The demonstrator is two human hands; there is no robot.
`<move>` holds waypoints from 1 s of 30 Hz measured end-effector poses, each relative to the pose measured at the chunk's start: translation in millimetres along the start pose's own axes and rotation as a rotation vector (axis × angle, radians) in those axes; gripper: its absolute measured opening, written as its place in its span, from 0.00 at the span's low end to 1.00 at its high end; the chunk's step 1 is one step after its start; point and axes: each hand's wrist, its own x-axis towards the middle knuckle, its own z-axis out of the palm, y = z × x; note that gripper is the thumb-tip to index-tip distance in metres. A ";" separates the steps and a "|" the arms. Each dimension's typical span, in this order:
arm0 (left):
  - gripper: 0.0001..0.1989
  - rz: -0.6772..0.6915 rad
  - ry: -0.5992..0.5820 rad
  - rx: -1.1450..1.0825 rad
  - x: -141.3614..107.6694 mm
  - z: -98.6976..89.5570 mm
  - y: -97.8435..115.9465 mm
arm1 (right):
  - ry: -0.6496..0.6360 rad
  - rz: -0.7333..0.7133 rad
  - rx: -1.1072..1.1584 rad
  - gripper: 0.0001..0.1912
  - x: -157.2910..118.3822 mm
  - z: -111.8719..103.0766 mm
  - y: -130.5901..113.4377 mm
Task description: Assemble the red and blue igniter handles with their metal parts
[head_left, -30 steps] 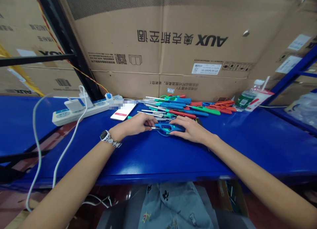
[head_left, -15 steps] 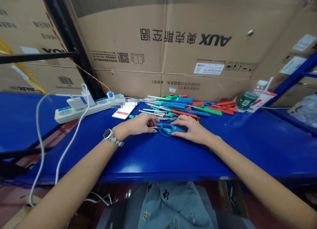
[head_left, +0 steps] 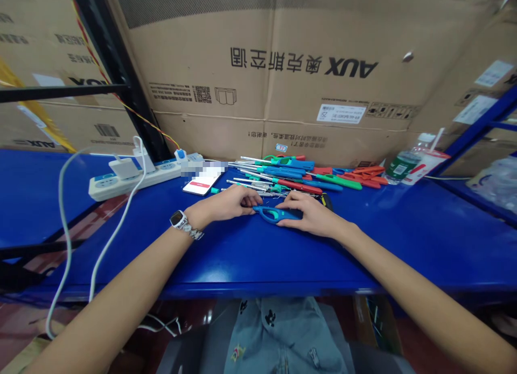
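Between my hands, just above the blue tabletop, is a blue long-nosed lighter [head_left: 268,214] with an oval trigger opening and a bit of green on its body. My right hand [head_left: 304,213] is closed around its handle end, thumb below and fingers on top. The fingers of my left hand [head_left: 240,202] pinch its narrow front end, which they largely hide. Just behind the hands lies a pile of similar lighters [head_left: 288,172] in blue, red and green, their metal rods pointing left. A yellow-and-black tool [head_left: 326,201] lies close behind my right hand, partly hidden.
To the left are a white power strip [head_left: 117,186] with plugged-in chargers, a loose white cable [head_left: 105,250] and a phone [head_left: 202,181]. Orange lighter shells [head_left: 365,175], a bottle [head_left: 402,164] and a cup [head_left: 428,161] stand to the right. A large carton [head_left: 258,94] walls the back.
The lighter's blue housing, earlier with a loose-looking lower edge and green part showing, now appears closed up. My right hand has shifted slightly left; the metal rod is less visible.
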 end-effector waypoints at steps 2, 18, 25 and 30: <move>0.14 -0.007 -0.006 0.003 0.0 0.0 0.6 | 0.003 0.008 0.002 0.22 0.0 -0.1 -0.5; 0.24 0.036 0.027 0.147 1.9 13.3 19.6 | 0.028 -0.011 0.102 0.19 -0.9 4.0 6.7; 0.20 0.098 0.088 0.230 10.6 31.4 21.2 | -0.006 0.027 0.067 0.18 0.6 2.6 7.8; 0.22 0.072 0.095 0.241 13.7 29.8 19.7 | -0.029 0.047 0.071 0.19 3.0 1.2 9.5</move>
